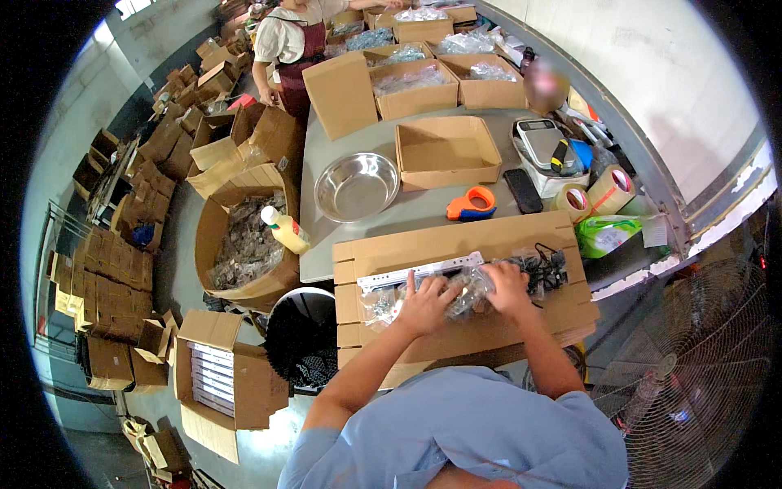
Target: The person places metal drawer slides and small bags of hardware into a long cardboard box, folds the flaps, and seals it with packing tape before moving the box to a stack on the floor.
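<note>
Flattened brown cardboard boxes (383,253) lie stacked at the near end of the grey worktop (423,212). On them, clear plastic bags of small parts (472,295) lie under and between the left hand (428,304) and the right hand (507,287); whether either grip is closed on the bags I cannot tell. A slim silver metal strip (419,272) lies just on the far side, black cables (544,267) to the right, and an orange-and-blue tape dispenser (472,204) farther off
</note>
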{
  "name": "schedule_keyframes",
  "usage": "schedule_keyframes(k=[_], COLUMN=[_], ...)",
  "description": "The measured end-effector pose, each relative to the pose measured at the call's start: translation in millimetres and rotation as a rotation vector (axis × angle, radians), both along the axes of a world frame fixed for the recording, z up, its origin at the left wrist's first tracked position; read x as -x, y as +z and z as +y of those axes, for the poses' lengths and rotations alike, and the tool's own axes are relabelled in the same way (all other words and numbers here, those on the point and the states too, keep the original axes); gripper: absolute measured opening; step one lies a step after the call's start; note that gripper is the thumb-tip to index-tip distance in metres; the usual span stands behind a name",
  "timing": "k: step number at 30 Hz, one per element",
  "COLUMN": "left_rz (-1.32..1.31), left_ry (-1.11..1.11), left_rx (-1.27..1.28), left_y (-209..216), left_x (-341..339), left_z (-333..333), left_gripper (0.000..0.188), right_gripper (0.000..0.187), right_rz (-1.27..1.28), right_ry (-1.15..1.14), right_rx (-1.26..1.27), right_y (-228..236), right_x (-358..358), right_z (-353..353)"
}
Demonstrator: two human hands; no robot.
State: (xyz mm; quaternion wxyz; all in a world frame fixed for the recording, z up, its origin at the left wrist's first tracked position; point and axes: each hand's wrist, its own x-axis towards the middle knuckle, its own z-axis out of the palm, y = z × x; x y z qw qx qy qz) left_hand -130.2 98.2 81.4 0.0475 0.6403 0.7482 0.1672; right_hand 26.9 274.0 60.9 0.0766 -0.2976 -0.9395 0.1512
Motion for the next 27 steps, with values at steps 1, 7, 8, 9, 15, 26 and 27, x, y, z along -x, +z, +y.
schedule_keyframes(k=[1, 7, 8, 9, 15, 26, 27], left_rz=[-0.005, 0.043, 0.076, 0.107, 0.226, 0.218, 0.016], left_ry=[-0.047, -0.003, -0.138, -0.277, -0.217, 0.218, 0.19], left_rx=[0.108, 0.116, 0.192, 0.269, 0.204, 0.196, 0.355], left_y=[-1, 19, 8, -3, -20, 51, 62], left_x=[1, -31, -40, -46, -50, 34, 35], left_z=[3, -12, -24, -31, -32, 31, 39], left_gripper=[0.065, 0.077, 0.076, 0.075, 0.083, 0.115, 0.105], right_gripper=[0.048, 0.041, 0.042, 0.044, 0.057, 0.098, 0.095], right_rz=[0.03, -0.037, 0.012, 0.063, -0.237, -0.077, -0.001], right_ry=[-0.028, -0.154, -0.108, -0.065, 0.03, 0.409, 0.393], right_rx=[0.034, 0.095, -0.01, -0.114, 0.069, -0.197, -0.159], right_y=[6, -11, -17, -19, -1, 59, 41], right_x=[-1, 32, 45, 54, 78, -46, -49], right_z=[12, 110, 114, 117, 133, 72, 78])
